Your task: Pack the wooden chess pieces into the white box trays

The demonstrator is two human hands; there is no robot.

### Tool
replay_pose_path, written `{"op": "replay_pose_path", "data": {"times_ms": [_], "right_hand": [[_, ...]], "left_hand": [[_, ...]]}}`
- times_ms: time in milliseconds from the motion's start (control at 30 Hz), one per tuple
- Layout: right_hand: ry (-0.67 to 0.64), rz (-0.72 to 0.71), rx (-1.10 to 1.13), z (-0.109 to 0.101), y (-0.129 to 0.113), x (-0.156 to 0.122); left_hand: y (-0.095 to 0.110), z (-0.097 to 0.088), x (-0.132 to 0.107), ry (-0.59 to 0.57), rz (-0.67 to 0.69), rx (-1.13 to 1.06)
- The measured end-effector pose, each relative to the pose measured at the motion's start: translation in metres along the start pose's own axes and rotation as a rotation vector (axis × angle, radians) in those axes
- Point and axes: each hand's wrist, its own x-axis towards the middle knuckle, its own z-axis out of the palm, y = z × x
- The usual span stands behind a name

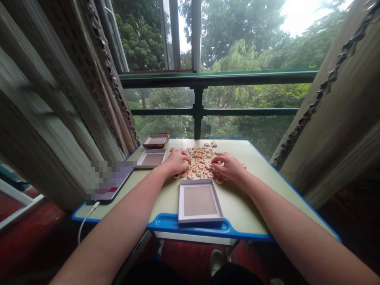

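The round wooden game pieces [199, 167], marked in red and dark characters, lie in a loose cluster on the pale desk [258, 213], mostly between the two hands. The left hand [175, 161] reaches over the cluster's left edge, its fingers bent and slightly parted, with pieces right at the fingertips and a few more below the palm's near side. The right hand [228, 165] is at the opposite edge, thumb and fingers narrowed towards each other, the tips beside or on the outermost pieces (the fingers hide some of them). For neither grip can I tell whether a piece is actually held. One piece lies outside the right hand, and several sit beyond both hands at the far edge of the cluster. A shallow white tray [201, 218] stands just in front of the pieces, on the near side; a second tray [151, 160] is left of the left hand.
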Motion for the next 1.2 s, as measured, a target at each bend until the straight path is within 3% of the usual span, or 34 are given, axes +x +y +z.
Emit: {"op": "replay_pose_path", "data": {"times_ms": [200,467,667,1200], "right_hand": [[-0.022,0.004,-0.005,0.001,0.003,0.001],[-0.030,0.016,0.004,0.002,0.003,0.001],[-0.007,0.003,-0.008,0.002,0.003,0.001],[-0.034,-0.010,-0.007,0.002,0.003,0.001]], "left_hand": [[-0.008,0.003,0.005,0.072,-0.046,0.021],[-0.012,0.001,0.005,0.030,-0.135,0.011],[-0.011,0.002,0.005,0.081,-0.112,-0.077],[-0.013,0.001,0.007,0.144,-0.025,-0.058]]}}
